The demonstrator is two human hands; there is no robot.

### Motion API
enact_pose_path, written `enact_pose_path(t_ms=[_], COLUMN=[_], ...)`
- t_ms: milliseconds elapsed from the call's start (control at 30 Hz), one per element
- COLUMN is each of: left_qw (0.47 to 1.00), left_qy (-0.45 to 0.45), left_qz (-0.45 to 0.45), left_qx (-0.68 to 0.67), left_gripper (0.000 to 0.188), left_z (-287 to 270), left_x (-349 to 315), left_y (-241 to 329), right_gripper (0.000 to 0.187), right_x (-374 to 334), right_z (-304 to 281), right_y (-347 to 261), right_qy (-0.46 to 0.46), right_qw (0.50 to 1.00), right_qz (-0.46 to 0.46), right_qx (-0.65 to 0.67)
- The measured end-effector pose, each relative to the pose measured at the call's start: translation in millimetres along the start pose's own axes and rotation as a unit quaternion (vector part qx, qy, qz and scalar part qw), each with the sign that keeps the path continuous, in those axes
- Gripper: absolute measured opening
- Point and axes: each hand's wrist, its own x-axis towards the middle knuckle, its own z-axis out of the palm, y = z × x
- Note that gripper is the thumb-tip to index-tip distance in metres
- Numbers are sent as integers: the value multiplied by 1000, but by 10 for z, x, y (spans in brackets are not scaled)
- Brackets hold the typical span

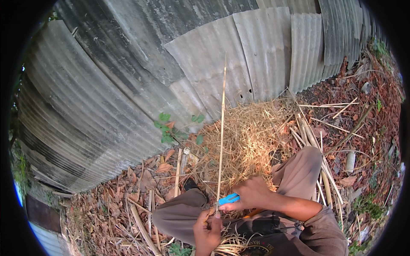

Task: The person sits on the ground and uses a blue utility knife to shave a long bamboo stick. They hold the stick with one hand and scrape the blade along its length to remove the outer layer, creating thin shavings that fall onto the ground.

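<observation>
A long, thin bamboo strip (222,123) stands up from my hands and leans toward the metal sheets. My left hand (208,230) is closed round its lower end, with the thumb pressed against it. In the fist of my right hand (253,194) is a blue-handled knife (228,199). Its front end meets the strip just above my left fingers; the blade itself is too small to make out clearly. Curled shavings (234,245) lie in my lap below the hands.
A big heap of pale shavings (252,136) lies ahead, against a corrugated metal fence (205,68). Cut bamboo pieces (326,181) lie to the right, and others (143,224) to the left among dry leaves (115,200). A leafy green plant (167,130) grows by the fence.
</observation>
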Motion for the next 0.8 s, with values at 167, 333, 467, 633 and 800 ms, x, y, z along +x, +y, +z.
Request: enact_pose_path(t_ms=[167, 333, 467, 633, 800], left_qw=[997, 994, 985, 993, 983], left_qy=[13, 1, -48, 1, -1], left_qz=[-3, -20, -72, -11, 51], left_qx=[72, 107, 146, 117, 178], left_gripper=[19, 26, 38, 20, 20], left_z=[-50, -1, -72, -53, -24], left_x=[-19, -239, -263, -110, -89], left_y=[-90, -28, -65, -113, -87], right_gripper=[79, 84, 87, 69, 66], right_x=[105, 604, 410, -47, -57], right_z=[10, -284, -234, -21, -49], right_y=[95, 937, 798, 64, 130], right_qy=[34, 79, 13, -54, -26], right_qw=[997, 969, 980, 995, 998], right_qz=[-34, 227, 196, 78, 58], right_qx=[-59, -59, -14, -12, -27])
